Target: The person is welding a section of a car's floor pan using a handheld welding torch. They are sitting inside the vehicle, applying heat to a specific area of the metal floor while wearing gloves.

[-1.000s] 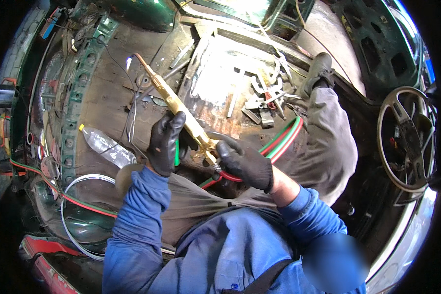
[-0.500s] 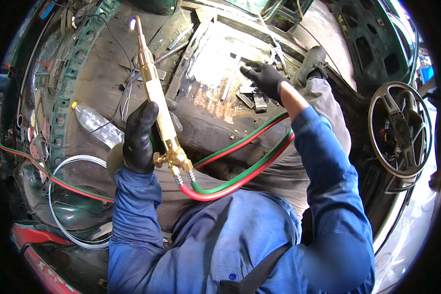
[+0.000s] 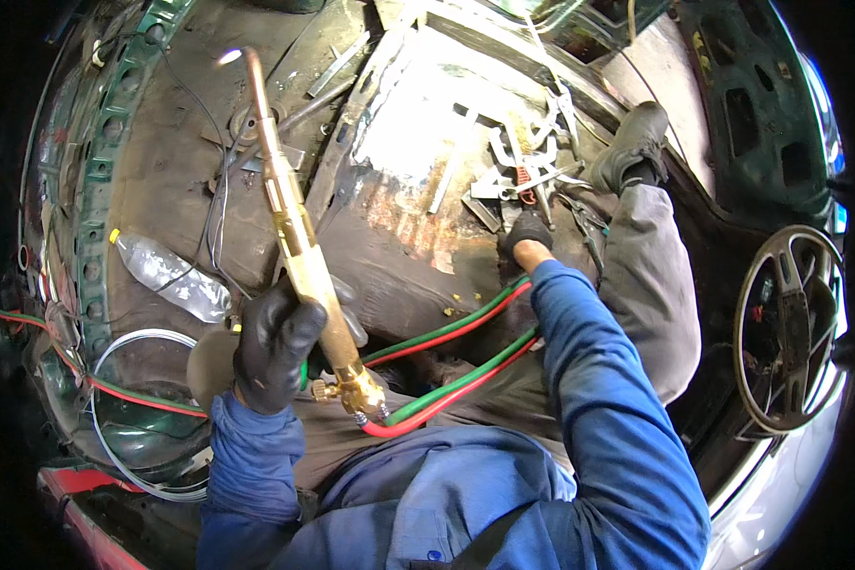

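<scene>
My left hand (image 3: 280, 342), in a black glove, is wrapped round the body of a brass gas torch (image 3: 304, 271). The torch tilts up and away, with a small bright flame (image 3: 229, 57) at its bent copper tip. Green and red twin hoses (image 3: 465, 389) run from its valve end across my lap. My right hand (image 3: 530, 230), also gloved in black, reaches down at the near edge of a heap of metal tools. Its fingers are mostly hidden. Just beyond it lie a tool with a red part (image 3: 523, 179) and several locking clamps (image 3: 541, 142).
Pliers (image 3: 587, 228) lie by my shoe (image 3: 634, 142). A bright metal floor patch (image 3: 418, 104) spreads ahead. On the left are a clear plastic bottle (image 3: 171, 277) and a coil of pale wire (image 3: 100, 418). A steering wheel (image 3: 790, 328) stands at the right.
My right hand has drawn back toward me, uncovering clamps and the tool with the red part. The torch, still in my left hand, sits slightly lower in view, its flame farther left.
</scene>
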Demonstrator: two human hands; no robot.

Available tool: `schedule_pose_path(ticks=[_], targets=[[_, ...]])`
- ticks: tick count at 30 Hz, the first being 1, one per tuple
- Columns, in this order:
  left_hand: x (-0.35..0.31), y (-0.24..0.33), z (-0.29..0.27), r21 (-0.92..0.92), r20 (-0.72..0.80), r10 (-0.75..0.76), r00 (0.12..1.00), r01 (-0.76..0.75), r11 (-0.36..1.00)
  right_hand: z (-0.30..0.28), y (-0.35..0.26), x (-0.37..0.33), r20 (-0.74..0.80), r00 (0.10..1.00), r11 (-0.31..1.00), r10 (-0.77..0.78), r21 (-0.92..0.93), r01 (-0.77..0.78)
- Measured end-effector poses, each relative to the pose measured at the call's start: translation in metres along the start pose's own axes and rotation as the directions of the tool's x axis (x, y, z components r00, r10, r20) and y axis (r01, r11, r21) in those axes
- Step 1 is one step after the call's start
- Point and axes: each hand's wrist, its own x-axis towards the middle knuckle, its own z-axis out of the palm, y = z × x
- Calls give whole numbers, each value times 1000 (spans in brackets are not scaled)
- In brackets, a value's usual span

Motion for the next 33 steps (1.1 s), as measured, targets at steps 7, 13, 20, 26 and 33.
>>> schedule_pose_path(ticks=[7, 13, 20, 26, 33], targets=[[1, 9, -12, -82, 103, -21, 994, 30, 996, -71, 16, -5, 212, 894, 903, -394, -93, 420], [-3, 13, -27, -133, 135, 23, 991, -5, 991, -96, -27, -94, 131, 728, 707, -673, 402, 582], [-22, 12, -34, -184, 44, -19, 999, 26, 983, -59, -202, -137, 42, 629, 582, -776, 430, 690], [-24, 5, -26, -40, -152, 80, 985, -87, 995, 0, -278, -151, -186, 593, 145, -784, 874, 464], [-19, 5, -29, -58, -168, -21, 986, 11, 998, -28, -178, -56, -89, 765, 765, -638, 39, 643]])
